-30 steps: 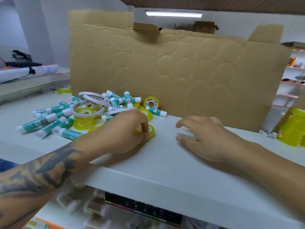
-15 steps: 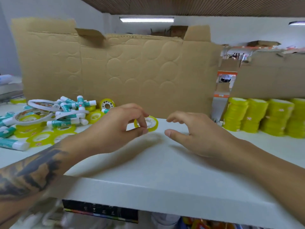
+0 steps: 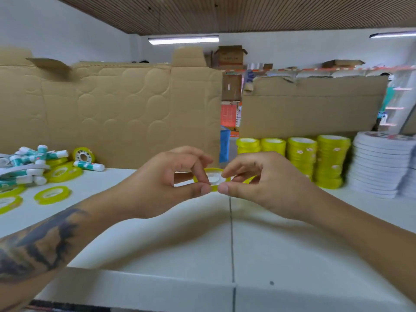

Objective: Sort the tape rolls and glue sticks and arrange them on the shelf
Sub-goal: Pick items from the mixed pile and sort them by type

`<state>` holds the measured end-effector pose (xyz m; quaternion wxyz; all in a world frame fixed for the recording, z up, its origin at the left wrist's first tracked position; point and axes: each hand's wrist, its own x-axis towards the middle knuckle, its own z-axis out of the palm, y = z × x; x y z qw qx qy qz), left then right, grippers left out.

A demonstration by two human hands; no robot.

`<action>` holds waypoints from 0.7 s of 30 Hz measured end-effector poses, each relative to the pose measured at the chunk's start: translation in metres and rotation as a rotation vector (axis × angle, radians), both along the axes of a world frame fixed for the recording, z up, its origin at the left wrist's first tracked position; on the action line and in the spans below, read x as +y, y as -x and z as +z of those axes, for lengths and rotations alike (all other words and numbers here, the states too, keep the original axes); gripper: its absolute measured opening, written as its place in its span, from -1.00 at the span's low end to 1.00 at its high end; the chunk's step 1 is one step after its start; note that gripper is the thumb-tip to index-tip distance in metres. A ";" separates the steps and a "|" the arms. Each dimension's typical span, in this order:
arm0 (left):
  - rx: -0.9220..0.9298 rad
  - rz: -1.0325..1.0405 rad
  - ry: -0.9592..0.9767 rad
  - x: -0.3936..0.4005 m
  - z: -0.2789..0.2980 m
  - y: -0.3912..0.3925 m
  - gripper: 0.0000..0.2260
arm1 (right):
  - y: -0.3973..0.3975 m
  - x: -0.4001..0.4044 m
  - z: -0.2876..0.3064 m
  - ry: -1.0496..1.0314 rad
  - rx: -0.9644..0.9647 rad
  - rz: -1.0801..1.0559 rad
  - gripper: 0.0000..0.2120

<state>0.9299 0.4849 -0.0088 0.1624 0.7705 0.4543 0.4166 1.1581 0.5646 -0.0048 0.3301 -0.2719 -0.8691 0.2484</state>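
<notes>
On the white shelf (image 3: 270, 255), by cardboard (image 3: 126, 113), both hands hold one tape roll (image 3: 213, 178).
Left hand (image 3: 171, 183) and right hand (image 3: 265, 183) fingers pinch the small yellow roll above the shelf; yellow stacks (image 3: 301, 158) stand right.

head view – close, forward-down over shelf (image 3: 292, 255)

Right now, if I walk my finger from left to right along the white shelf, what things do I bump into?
Pile of glue sticks → loose yellow tape rolls → left hand → small tape roll pinched by both hands → right hand → stacks of yellow tape rolls → stack of white rolls.
</notes>
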 end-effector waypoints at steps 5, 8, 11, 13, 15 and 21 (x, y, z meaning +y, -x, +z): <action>-0.075 -0.007 0.039 0.024 -0.004 -0.053 -0.98 | -0.054 0.017 -0.001 0.010 0.030 -0.012 -0.78; -0.056 0.007 0.024 0.035 -0.003 -0.079 -0.93 | -0.079 0.028 0.002 -0.014 0.015 -0.016 -0.77; -0.091 0.047 0.017 0.046 0.000 -0.100 -0.86 | -0.098 0.040 0.007 -0.032 0.063 -0.043 -0.80; -0.168 0.069 0.058 0.053 0.001 -0.110 -0.74 | -0.108 0.050 0.010 -0.058 0.105 -0.096 -0.83; -0.212 0.080 0.096 0.060 0.001 -0.117 -0.62 | -0.115 0.059 0.013 -0.103 0.107 -0.165 -0.86; -0.020 0.157 0.175 0.068 -0.011 -0.111 -0.51 | -0.122 0.081 0.024 -0.206 0.064 -0.342 -0.90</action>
